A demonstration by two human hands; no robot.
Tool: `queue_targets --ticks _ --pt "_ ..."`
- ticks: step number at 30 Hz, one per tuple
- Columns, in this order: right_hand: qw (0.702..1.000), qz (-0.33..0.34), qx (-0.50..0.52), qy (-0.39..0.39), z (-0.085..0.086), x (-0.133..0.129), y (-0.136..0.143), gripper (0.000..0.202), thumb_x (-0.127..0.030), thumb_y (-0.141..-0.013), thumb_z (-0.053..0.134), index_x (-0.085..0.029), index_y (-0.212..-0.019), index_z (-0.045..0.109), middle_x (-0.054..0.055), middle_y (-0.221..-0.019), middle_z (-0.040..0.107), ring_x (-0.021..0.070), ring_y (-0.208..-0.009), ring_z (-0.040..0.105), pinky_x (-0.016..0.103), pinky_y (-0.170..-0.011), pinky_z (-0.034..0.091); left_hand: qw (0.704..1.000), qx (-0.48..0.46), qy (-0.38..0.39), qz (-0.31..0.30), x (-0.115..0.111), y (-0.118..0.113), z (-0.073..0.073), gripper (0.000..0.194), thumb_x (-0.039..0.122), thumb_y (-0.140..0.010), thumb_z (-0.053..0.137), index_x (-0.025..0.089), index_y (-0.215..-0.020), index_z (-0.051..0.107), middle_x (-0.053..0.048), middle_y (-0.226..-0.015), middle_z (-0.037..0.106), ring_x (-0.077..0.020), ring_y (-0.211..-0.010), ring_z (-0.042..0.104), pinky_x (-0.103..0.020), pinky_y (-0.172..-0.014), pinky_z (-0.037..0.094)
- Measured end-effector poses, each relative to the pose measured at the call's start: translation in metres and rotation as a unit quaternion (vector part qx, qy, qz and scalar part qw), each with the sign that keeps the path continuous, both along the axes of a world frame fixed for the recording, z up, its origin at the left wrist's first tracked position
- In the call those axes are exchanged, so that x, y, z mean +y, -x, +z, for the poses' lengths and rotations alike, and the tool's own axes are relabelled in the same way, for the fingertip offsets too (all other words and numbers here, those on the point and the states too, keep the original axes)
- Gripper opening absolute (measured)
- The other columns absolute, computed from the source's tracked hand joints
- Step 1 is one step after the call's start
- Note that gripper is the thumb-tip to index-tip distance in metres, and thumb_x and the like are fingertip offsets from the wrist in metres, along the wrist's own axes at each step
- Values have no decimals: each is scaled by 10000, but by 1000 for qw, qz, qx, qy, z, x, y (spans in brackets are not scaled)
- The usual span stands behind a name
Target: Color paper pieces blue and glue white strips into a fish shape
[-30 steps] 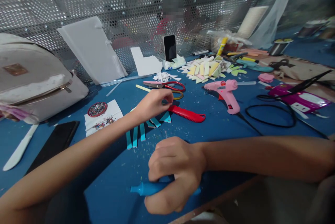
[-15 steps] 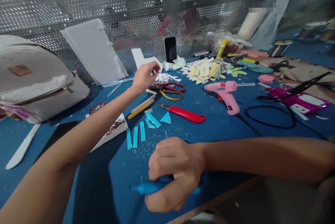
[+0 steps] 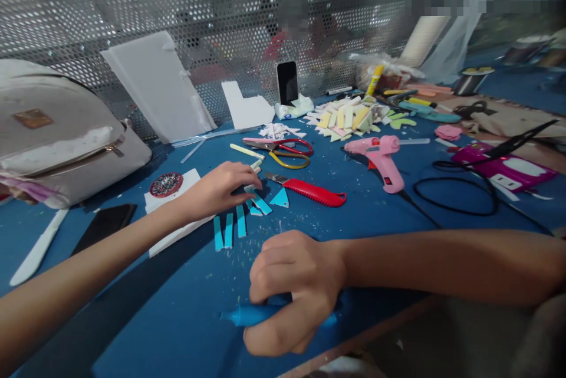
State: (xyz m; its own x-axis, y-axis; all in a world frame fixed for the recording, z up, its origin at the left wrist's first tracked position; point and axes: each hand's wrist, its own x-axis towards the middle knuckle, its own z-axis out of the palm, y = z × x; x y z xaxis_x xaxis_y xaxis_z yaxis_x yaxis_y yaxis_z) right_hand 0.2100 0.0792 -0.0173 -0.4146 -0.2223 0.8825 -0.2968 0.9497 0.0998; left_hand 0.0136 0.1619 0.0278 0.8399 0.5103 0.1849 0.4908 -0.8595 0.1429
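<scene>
In the head view, gripping a blue pen-like tool [image 3: 256, 315] in the curled fingers of the right hand [image 3: 296, 292], close to the front edge of the counter [image 3: 186, 289]. Liable, if let go there, to roll off that edge, being slim and apparently round.

Reaching with the left hand [image 3: 225, 186] over the blue strips [image 3: 241, 222], farther back from the front edge and left of the counter's middle. Bent fingers, tips just beside or touching a small pale piece [image 3: 250, 189]; impossible to tell whether pinching or merely hovering. Easy to scatter the strips with a brush of the knuckles, given such small, loose-looking bits.

Possible, too, to nick a fingertip: to the right, near the same fingers, a red cutter [image 3: 313, 192] with bare blade [image 3: 275, 177] pointing toward the hand.

Beneath the left wrist, white paper [image 3: 174, 239], and on it a round dish of tiny bits [image 3: 166, 184]; likely to spill if dragged by a low sweep of the arm.

Toward the right edge, a pink glue gun [image 3: 380, 157], possibly hot, with black cord [image 3: 420, 211] passing behind the right forearm [image 3: 420, 260]; at risk of being snagged and pulled by a backward swing.
</scene>
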Motion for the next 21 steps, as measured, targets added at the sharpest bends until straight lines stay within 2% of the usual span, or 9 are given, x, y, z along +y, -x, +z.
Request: queue_targets --ticks 3,6,9,12,14,17,21 --pt "1000 -6 -5 -7 1 0 -1 252 -404 -579 786 -256 -783 788 -5 -740 565 136 -701 545 278 -609 453 1000 16 3 -6 -8 9 -5 246 317 -944 598 166 -1138 599 -73 -1179 601 -218 -1055 602 -434 -895 517" --pt "1000 -13 -13 -11 2 0 -2 177 -351 -685 729 -251 -820 781 -1 -745 556 140 -709 551 276 -600 448 1000 14 -6 9 -8 12 -6 236 311 -943 597 164 -1127 600 -73 -1184 593 -219 -1057 596 -435 -896 512" --pt "1000 -17 -14 -8 4 0 -3 163 -286 -805 618 -245 -857 767 4 -746 549 144 -705 553 279 -585 434 1000 12 -13 14 -9 11 -2 219 309 -946 591 161 -1107 604 -65 -1149 603 -215 -1041 596 -441 -905 499" --pt "1000 -21 -13 13 5 -1 -1 226 -293 -893 527 -217 -900 740 4 -737 545 142 -677 550 276 -562 418 1000 10 -5 6 -18 12 7 182 283 -968 551 174 -1101 607 -51 -1098 618 -208 -1026 592 -439 -926 464" --pt "999 -17 -6 35 4 -2 0 255 -314 -929 488 -186 -954 707 2 -744 549 136 -671 551 269 -567 424 1000 4 8 -2 -28 16 11 166 262 -983 520 203 -1111 608 -47 -1091 627 -200 -1034 581 -409 -941 428" --pt "997 -2 -9 70 2 -1 0 279 -337 -956 451 -148 -1039 639 19 -822 578 138 -758 579 265 -682 477 999 -9 31 -6 -52 21 14 164 250 -993 498 233 -1120 599 -49 -1113 629 -188 -1057 562 -358 -952 392" --pt "985 16 -39 169 6 4 -4 308 -367 -976 437 -133 -1114 583 67 -936 601 154 -898 593 275 -801 500 998 -28 59 -6 -87 26 6 204 247 -1020 404 220 -1058 603 -62 -1067 635 -179 -974 573 -338 -898 416"
